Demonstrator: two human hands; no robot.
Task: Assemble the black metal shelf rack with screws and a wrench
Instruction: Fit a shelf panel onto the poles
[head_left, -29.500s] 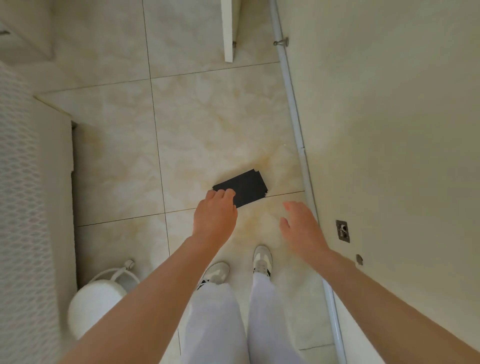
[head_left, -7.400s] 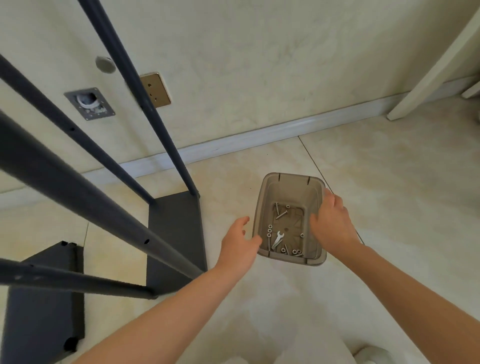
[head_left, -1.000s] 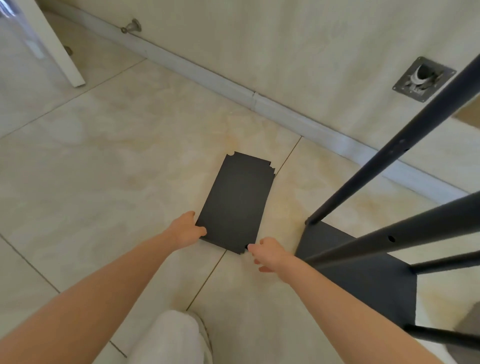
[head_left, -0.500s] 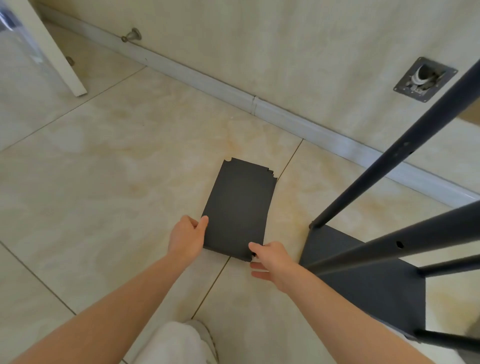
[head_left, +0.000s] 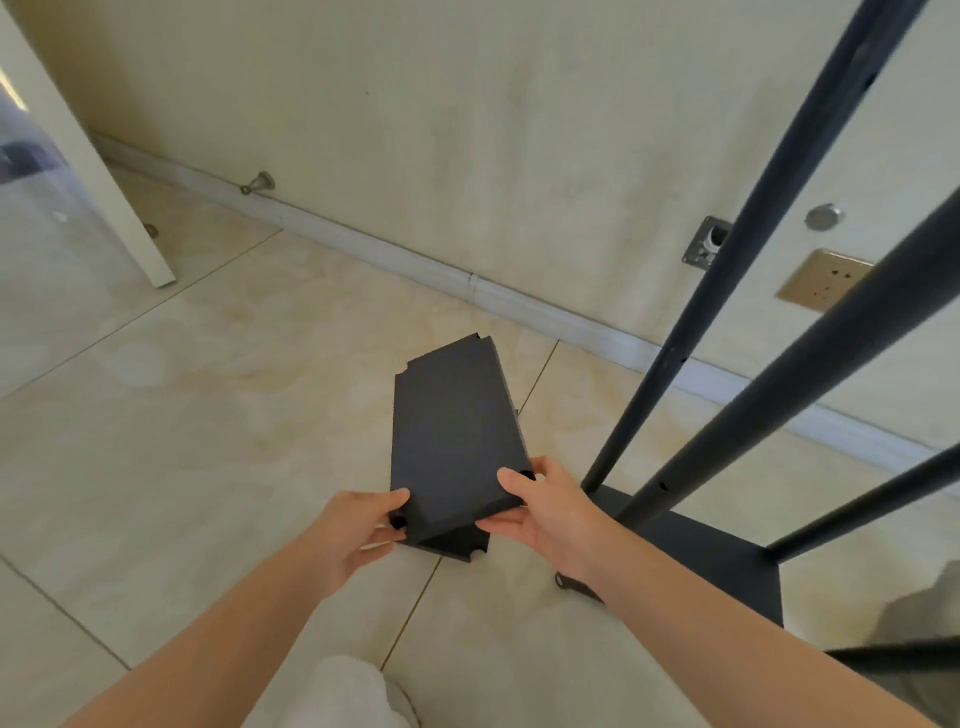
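We hold the black shelf panel (head_left: 457, 426) by its near corners, our left hand (head_left: 358, 527) and right hand (head_left: 548, 512) each curled round one with the thumb on top. Its near end is up off the tiled floor (head_left: 208, 415), but we cannot tell whether the far end touches. Just to its right stands the rack frame (head_left: 696, 556), dark posts (head_left: 748, 270) slanting up from its base, with open tile to the left and the baseboard (head_left: 415, 265), cream wall (head_left: 467, 130) and a socket (head_left: 823, 280) behind.
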